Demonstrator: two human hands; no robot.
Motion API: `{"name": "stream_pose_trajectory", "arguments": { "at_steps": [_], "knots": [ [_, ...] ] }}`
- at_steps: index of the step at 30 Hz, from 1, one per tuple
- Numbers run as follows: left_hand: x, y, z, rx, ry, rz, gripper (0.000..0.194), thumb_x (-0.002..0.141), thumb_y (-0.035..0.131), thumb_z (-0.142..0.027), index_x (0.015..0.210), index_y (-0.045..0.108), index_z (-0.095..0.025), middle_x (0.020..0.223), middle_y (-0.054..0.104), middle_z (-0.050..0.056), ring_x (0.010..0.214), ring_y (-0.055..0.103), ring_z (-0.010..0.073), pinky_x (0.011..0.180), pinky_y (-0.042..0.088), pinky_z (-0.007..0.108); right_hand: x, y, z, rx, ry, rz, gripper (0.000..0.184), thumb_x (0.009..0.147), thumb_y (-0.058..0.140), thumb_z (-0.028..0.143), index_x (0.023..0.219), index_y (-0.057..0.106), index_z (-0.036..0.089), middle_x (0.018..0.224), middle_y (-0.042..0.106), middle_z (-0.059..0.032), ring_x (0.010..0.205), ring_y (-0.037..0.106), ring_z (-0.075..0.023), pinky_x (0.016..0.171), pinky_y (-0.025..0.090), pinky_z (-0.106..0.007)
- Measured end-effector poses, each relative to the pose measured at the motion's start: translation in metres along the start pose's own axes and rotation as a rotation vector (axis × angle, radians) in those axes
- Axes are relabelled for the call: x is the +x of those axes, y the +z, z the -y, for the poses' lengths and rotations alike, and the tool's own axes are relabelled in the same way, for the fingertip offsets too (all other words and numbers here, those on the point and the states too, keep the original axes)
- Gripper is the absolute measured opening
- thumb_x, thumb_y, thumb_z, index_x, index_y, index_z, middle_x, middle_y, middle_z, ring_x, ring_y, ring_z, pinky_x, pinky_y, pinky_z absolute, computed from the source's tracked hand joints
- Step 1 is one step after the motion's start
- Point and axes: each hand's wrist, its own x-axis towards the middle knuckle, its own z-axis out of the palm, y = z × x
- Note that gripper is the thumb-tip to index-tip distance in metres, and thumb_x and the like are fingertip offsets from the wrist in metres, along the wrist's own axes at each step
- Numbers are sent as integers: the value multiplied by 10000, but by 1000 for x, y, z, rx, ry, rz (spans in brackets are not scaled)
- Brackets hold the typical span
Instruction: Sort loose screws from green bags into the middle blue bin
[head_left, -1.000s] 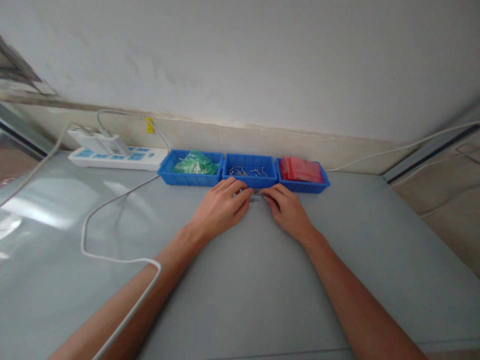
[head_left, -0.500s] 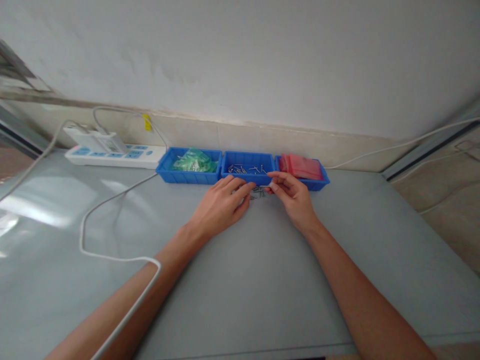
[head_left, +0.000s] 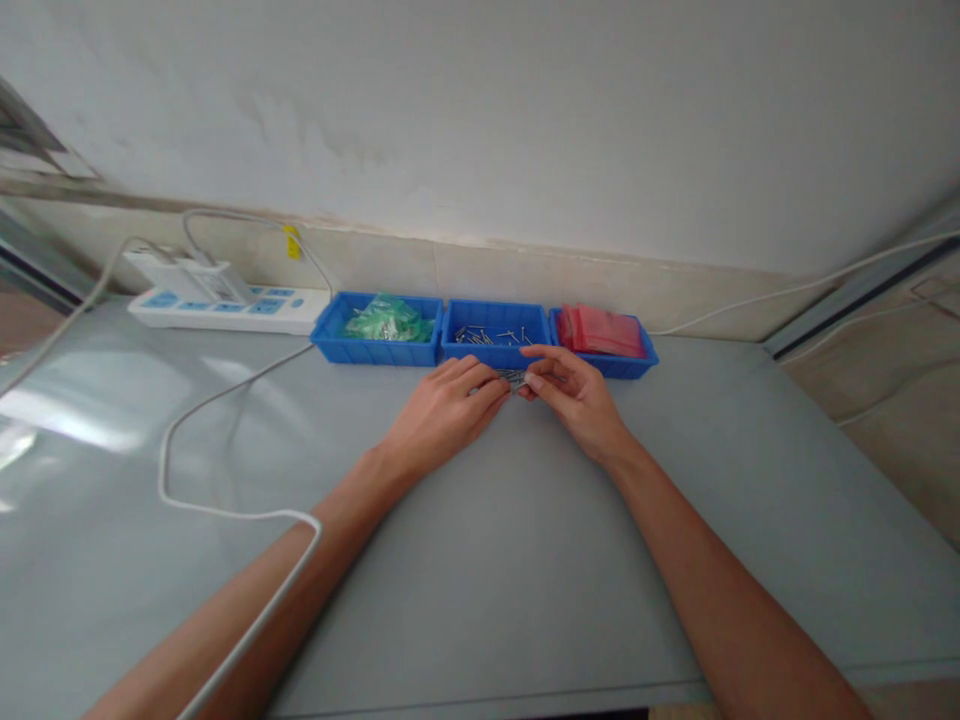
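Note:
Some thin metal screws (head_left: 512,377) lie between my two hands, just in front of the middle blue bin (head_left: 495,354). My left hand (head_left: 454,405) is closed at the left end of the screws, thumb pressed toward the fingers. From the right, my right hand (head_left: 574,398) pinches at the screws with thumb and fingertips, its index finger stretched above. Fingers hide part of the screws, so how many each hand grips is unclear. More loose screws (head_left: 480,337) lie inside the middle bin.
The left blue bin (head_left: 375,352) holds green plastic bags (head_left: 390,318). Red plastic bags (head_left: 606,330) fill the right blue bin (head_left: 634,368). A white power strip (head_left: 232,312) with plugged-in chargers stands along the wall. Its white cable (head_left: 225,514) crosses the grey table (head_left: 480,590) and my left forearm.
My right hand has moved a little left, toward my left hand. The left fingers have closed in at the screws, and the gap between the hands is narrower.

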Motion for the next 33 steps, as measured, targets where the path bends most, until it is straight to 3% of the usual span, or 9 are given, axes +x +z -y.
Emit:
{"name": "stream_pose_trajectory", "arguments": {
  "at_steps": [3, 6, 9, 13, 20, 26, 33],
  "knots": [
    [1, -1, 6, 55, -80, -62, 240, 1035, 496, -245, 944, 704, -166, 899, 719, 69, 823, 610, 189, 772, 502, 330, 0, -1, -3, -123, -41, -89, 298, 870, 711, 415, 1125, 682, 262, 891, 704, -16, 779, 688, -177, 754, 577, -335],
    [1, -3, 18, 161, -249, -181, 253, 1027, 510, -267, 916, 713, -166, 864, 709, 77, 818, 599, 214, 762, 502, 356, -1, -2, -5, -446, -170, -165, 162, 918, 638, 323, 1037, 707, 237, 956, 725, -59, 856, 686, -211, 808, 565, -375],
    [-2, -2, 29, 247, -370, -212, 296, 1031, 503, -315, 905, 731, -174, 845, 682, 81, 813, 591, 228, 731, 496, 362, -4, -1, -6, -764, -298, -108, 139, 917, 626, 235, 1018, 721, 223, 1043, 733, -89, 1002, 660, -258, 952, 526, -439],
    [-5, 1, 33, 249, -403, -166, 306, 1031, 501, -341, 961, 742, -167, 862, 661, 77, 824, 596, 225, 727, 501, 349, -6, -1, -8, -941, -315, -10, 157, 919, 633, 190, 1047, 723, 198, 1079, 732, -104, 1038, 639, -282, 983, 510, -462],
    [-2, -2, 21, 181, -333, -156, 263, 1023, 497, -289, 1044, 728, -166, 941, 685, 88, 870, 610, 226, 798, 526, 365, -5, -4, -11, -1016, -316, 43, 190, 954, 559, 125, 1019, 731, 172, 1010, 738, -105, 956, 652, -259, 919, 534, -418],
    [2, -3, 8, 148, -251, -112, 233, 1010, 500, -242, 1006, 720, -167, 954, 700, 85, 865, 613, 212, 796, 527, 350, -7, -4, -12, -1041, -293, 22, 278, 947, 535, 116, 1162, 699, 183, 992, 717, -103, 929, 662, -257, 903, 544, -416],
    [0, 0, 7, 126, -203, -72, 235, 1007, 504, -232, 1021, 721, -141, 946, 710, 94, 861, 619, 222, 808, 537, 363, -6, -2, -8, -821, -273, -16, 286, 982, 498, 164, 1214, 659, 215, 1052, 692, -88, 934, 667, -223, 915, 539, -386]
  ]
}}
